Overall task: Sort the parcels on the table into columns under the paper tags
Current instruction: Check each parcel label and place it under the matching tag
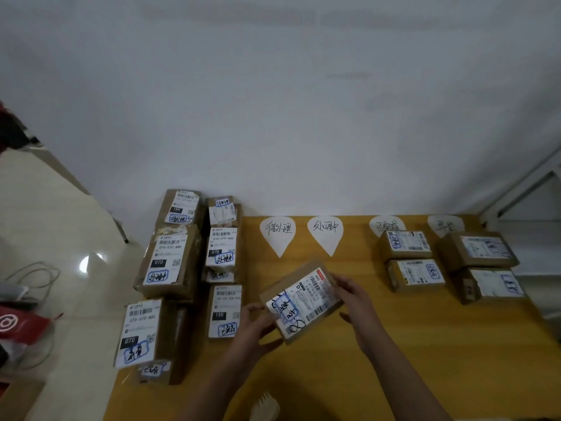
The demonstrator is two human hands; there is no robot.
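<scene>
A: What do the hands do in the head view?

B: The person holds one parcel [303,302] above the table [394,366], tilted, with its label up. The left hand [255,326] grips the near corner, the fingers curled under it. The right hand [353,299] holds the far edge, with the fingers bent over it.

A: How far along is the sorting?

B: It is probably less than half done. Beyond the right fingers and to their right, two boxes [405,246] lie under the third tag [387,225], and another pair [476,250] lies under the fourth tag [444,224]. The first tag [277,233] and the second tag [325,233], just beyond the fingertips, have nothing under them. To the left of the left fingers a pile [170,262] of parcels waits, so most of the work seems left.

A: And the surface and the room?

B: The table is yellow wood and stands against a plain pale wall [273,101]. Further left of the fingers, past the pile, there is a shiny tiled floor [60,223] with a cable [36,275] and something red [21,326]. Below the wrists, at the near edge, a pale bristly thing [265,407] shows; what it is, one cannot tell.
</scene>
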